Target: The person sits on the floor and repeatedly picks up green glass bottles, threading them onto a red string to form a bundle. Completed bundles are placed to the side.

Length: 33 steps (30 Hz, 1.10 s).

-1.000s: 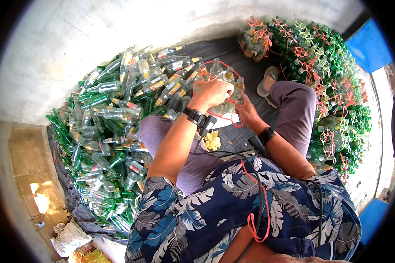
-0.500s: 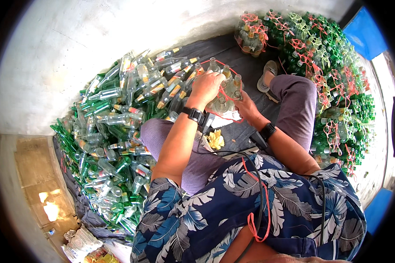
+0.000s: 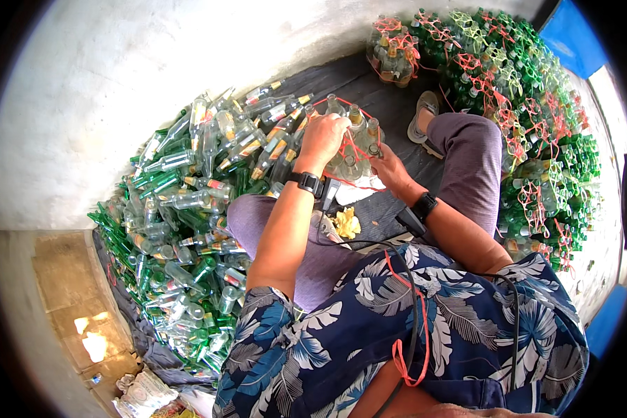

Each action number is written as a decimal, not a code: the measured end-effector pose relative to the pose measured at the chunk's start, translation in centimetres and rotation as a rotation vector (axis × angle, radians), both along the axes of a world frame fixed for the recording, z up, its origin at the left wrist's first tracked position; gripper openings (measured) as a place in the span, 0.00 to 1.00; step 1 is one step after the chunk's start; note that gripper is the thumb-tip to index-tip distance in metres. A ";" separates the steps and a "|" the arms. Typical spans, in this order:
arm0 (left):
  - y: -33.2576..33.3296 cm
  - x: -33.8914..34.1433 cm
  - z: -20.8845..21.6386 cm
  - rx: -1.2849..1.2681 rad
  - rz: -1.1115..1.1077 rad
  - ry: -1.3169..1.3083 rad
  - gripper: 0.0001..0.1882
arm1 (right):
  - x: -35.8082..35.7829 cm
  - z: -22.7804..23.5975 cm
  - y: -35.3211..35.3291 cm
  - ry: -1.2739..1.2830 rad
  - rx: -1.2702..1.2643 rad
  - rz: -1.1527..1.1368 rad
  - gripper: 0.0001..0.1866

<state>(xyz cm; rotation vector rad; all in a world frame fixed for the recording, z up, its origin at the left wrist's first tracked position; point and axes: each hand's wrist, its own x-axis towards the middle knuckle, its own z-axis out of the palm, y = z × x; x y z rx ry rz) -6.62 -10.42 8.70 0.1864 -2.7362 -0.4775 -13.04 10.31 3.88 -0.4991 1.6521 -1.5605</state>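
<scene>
A cluster of upright clear glass bottles [image 3: 355,161] stands between my knees on a dark mat, with red string [image 3: 349,146] running around their necks. My left hand [image 3: 322,137] is closed on the string over the top of the cluster. At the cluster's right side my right hand [image 3: 388,164] grips the bottles and string. Both wrists wear black bands.
A big heap of loose clear and green bottles [image 3: 188,209] lies to my left. Bundled green bottles tied with red string [image 3: 536,139] are stacked at the right, and a tied bundle of clear bottles [image 3: 391,52] stands at the back. A sandal [image 3: 425,115] and yellow scrap [image 3: 346,223] lie on the mat.
My left hand has shifted a little across the top of the bottle cluster while pulling the red string. My right hand stays at the cluster's right side.
</scene>
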 end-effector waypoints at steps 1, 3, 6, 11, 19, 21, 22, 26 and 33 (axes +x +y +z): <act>0.0 -0.2 0.2 -0.005 -0.002 -0.011 0.04 | 0.0 -0.1 0.0 0.003 -0.004 0.002 0.22; -0.1 -0.5 0.3 -0.012 -0.001 -0.031 0.04 | 0.0 -0.7 -0.3 -0.004 -0.013 -0.022 0.22; -0.2 -0.9 0.2 -0.093 -0.020 -0.028 0.03 | 0.2 -0.8 -0.5 -0.009 -0.031 -0.058 0.21; -0.9 -1.9 0.3 -0.097 -0.083 0.025 0.04 | 0.7 0.3 -0.8 -0.046 -0.028 -0.105 0.22; -1.5 -3.8 0.0 0.234 -0.020 -0.305 0.08 | 0.2 -4.1 -1.2 0.022 0.057 -0.127 0.22; -1.6 -4.2 0.2 0.269 0.003 -0.380 0.09 | 0.2 -3.9 -1.2 0.008 0.030 -0.111 0.25; -1.7 -4.4 0.1 0.277 0.005 -0.394 0.09 | 0.2 -3.8 -1.1 0.002 0.017 -0.104 0.27; -2.3 -4.7 -0.7 0.276 0.022 -0.432 0.10 | -0.1 -4.1 -1.2 0.053 0.036 -0.103 0.24; -3.0 -4.4 -1.9 0.277 0.038 -0.452 0.09 | -0.5 -3.2 -0.7 0.143 0.146 -0.053 0.25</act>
